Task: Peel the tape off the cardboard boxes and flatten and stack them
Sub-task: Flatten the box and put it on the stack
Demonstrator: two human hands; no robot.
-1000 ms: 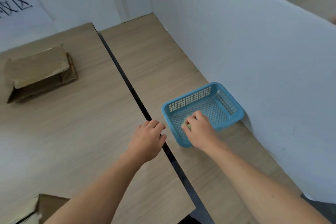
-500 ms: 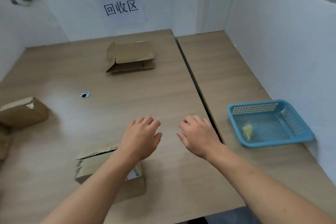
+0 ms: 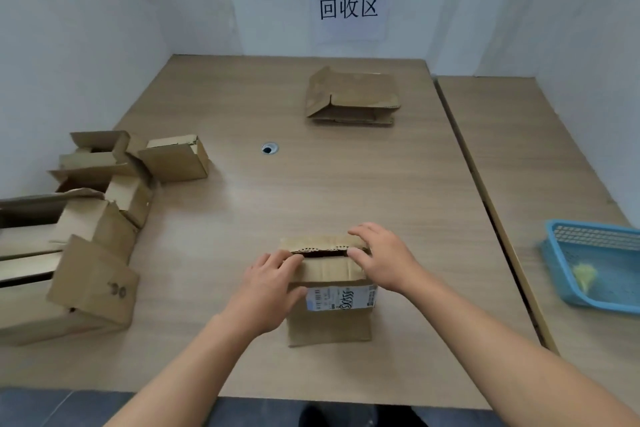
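A small cardboard box (image 3: 329, 319) with a white shipping label stands near the table's front edge. Its top flaps sit slightly apart, with a dark gap between them. My left hand (image 3: 270, 288) rests on the near flap at the box's left side, fingertips at the gap. My right hand (image 3: 384, 260) lies over the right end of the top, fingers spread on the far flap and thumb at the gap. A stack of flattened boxes (image 3: 351, 97) lies at the far middle of the table. Several unflattened boxes (image 3: 86, 218) are piled on the left.
A blue plastic basket (image 3: 554, 253) sits on the adjoining table at the right, holding a yellowish wad of tape (image 3: 585, 274). A cable hole (image 3: 268, 148) is in the tabletop. White partition walls close the back and sides, and a paper sign (image 3: 348, 9) hangs on the back wall.
My right hand left the tape wad in the basket. Both hands moved left across the table and came down on top of the labelled box.
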